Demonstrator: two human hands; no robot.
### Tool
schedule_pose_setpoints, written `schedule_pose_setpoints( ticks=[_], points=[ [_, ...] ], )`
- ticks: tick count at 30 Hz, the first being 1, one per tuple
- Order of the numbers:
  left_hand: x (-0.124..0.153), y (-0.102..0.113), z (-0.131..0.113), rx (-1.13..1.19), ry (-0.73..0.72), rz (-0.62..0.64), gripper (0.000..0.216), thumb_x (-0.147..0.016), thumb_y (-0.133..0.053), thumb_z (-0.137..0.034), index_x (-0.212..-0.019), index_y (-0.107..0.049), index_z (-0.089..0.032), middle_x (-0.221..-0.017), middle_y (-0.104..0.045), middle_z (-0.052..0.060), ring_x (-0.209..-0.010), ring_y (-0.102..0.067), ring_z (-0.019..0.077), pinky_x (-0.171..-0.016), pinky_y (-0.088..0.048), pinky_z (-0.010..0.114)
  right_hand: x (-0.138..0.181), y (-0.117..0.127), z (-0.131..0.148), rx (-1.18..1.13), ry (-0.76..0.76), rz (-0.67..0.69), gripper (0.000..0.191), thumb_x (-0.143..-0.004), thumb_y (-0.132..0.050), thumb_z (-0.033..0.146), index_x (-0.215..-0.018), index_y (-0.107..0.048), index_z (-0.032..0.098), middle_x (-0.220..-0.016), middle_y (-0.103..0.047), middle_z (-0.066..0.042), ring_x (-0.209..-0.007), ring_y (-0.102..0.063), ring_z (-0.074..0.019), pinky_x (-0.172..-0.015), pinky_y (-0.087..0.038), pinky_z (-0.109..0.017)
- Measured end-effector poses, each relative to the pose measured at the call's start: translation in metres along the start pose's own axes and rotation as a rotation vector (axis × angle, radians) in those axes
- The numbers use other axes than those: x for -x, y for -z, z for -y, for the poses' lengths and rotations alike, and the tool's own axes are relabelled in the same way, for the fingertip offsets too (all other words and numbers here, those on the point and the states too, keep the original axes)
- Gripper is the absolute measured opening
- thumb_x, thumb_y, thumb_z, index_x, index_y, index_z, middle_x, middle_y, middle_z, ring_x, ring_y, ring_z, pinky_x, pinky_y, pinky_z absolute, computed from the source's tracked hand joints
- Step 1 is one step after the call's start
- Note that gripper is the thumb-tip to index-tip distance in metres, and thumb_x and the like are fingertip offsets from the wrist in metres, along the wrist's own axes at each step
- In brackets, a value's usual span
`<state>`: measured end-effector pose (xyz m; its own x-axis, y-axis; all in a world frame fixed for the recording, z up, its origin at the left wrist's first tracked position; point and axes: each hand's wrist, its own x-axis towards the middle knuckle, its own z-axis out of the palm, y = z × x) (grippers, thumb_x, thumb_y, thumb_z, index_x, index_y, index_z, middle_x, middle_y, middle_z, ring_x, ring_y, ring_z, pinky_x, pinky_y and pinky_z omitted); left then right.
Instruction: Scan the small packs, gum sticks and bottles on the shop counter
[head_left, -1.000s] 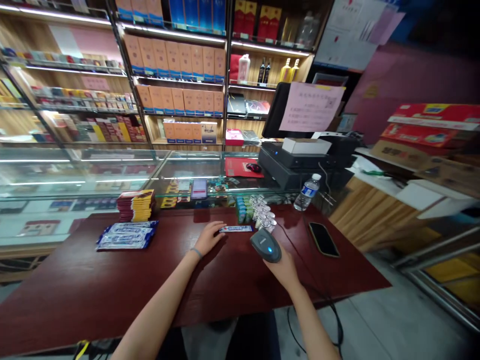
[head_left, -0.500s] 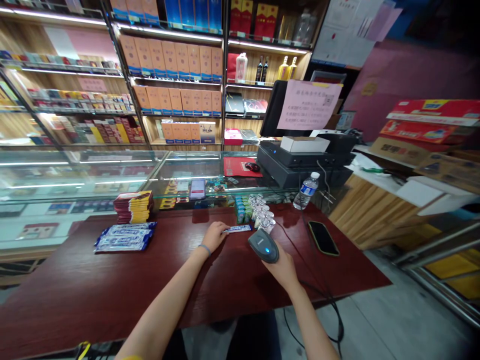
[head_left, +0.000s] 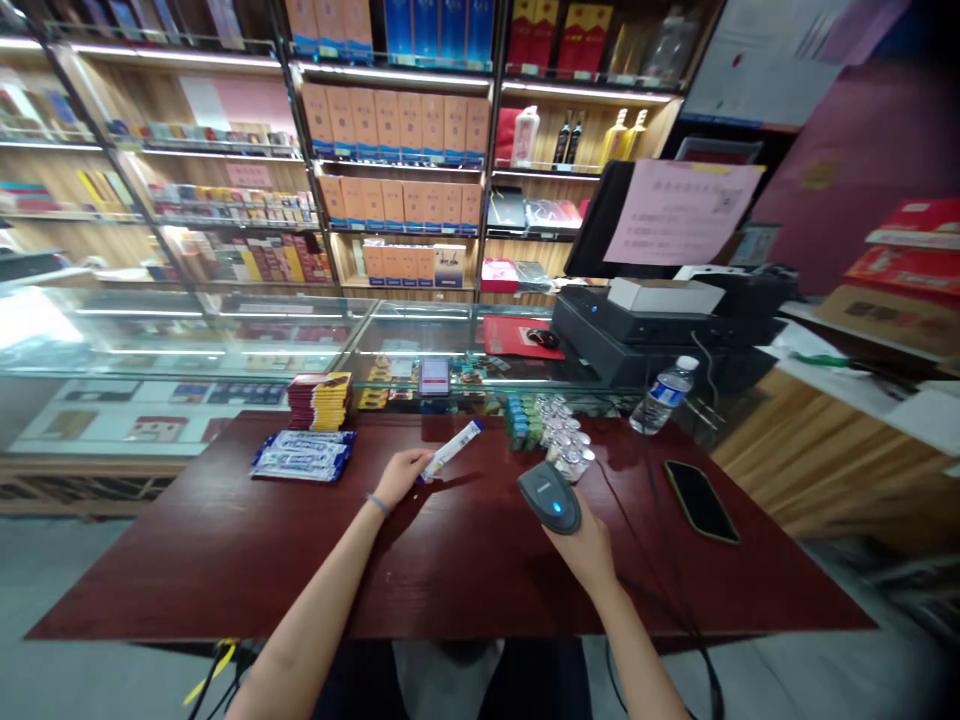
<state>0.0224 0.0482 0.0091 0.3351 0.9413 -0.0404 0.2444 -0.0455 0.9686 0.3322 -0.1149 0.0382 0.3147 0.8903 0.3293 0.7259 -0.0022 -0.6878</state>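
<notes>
1. My left hand (head_left: 401,480) pinches the near end of a white-and-blue packet (head_left: 454,448); the packet points out toward two o'clock and looks lifted, with a shadow on the counter (head_left: 450,580) beneath it.
2. My right hand (head_left: 587,545) is wrapped around a dark scanner (head_left: 551,497), its blue light lit; from the scanner, the packet lies at ten o'clock, apart from it.
3. At nine o'clock from my left hand, a pile of similar packets (head_left: 304,455) rests on the counter.
4. My fingers cover the packet's gripped end, and its printing is too small to read.
5. The scanner's handle is hidden in my grasp.
6. Toward two o'clock from my right hand, red boxes (head_left: 904,275) are blurred and cut off by the edge of view.
</notes>
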Motion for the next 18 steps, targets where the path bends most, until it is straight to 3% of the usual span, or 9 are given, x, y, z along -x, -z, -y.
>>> schedule_pose_setpoints(
  ticks=[3, 7, 12, 18],
  points=[
    [0.019, 0.033, 0.011, 0.215, 0.126, -0.012, 0.051, -0.082, -0.064, -0.056, -0.111, -0.072, -0.014, -0.087, -0.076, 0.008, -0.078, -0.072, 0.0213, -0.069, -0.058, 0.032, 0.0, -0.013, 0.011, 0.023, 0.006, 0.027, 0.042, -0.075, -0.061, 0.039, -0.114, -0.058, 0.025, -0.081, -0.076, -0.004, -0.079, -0.075, -0.0291, -0.062, -0.051, -0.029],
    [0.036, 0.059, 0.023, 0.33, 0.142, -0.068, 0.056, -0.079, -0.07, -0.056, -0.112, -0.071, -0.011, -0.082, -0.076, 0.009, -0.074, -0.071, 0.0187, -0.066, -0.057, 0.029, -0.002, -0.032, 0.03, 0.005, 0.077, 0.138, 0.038, -0.077, -0.062, 0.038, -0.112, -0.055, 0.026, -0.081, -0.076, -0.004, -0.079, -0.075, -0.0296, -0.06, -0.049, -0.028],
    [0.039, 0.06, 0.031, 0.357, 0.09, -0.094, 0.054, -0.078, -0.07, -0.056, -0.109, -0.073, -0.011, -0.082, -0.076, 0.008, -0.073, -0.07, 0.0182, -0.072, -0.057, 0.03, -0.003, -0.053, 0.053, -0.004, 0.208, 0.282, 0.04, -0.079, -0.063, 0.037, -0.116, -0.052, 0.027, -0.086, -0.076, -0.002, -0.082, -0.076, -0.0295, -0.063, -0.049, -0.028],
    [0.039, 0.06, 0.032, 0.332, 0.073, -0.117, 0.053, -0.078, -0.071, -0.054, -0.111, -0.073, -0.013, -0.088, -0.077, 0.007, -0.077, -0.07, 0.0201, -0.075, -0.056, 0.032, -0.003, -0.058, 0.065, -0.021, 0.254, 0.303, 0.046, -0.078, -0.065, 0.032, -0.121, -0.05, 0.028, -0.094, -0.077, -0.001, -0.083, -0.076, -0.0281, -0.064, -0.05, -0.028]
  ],
)
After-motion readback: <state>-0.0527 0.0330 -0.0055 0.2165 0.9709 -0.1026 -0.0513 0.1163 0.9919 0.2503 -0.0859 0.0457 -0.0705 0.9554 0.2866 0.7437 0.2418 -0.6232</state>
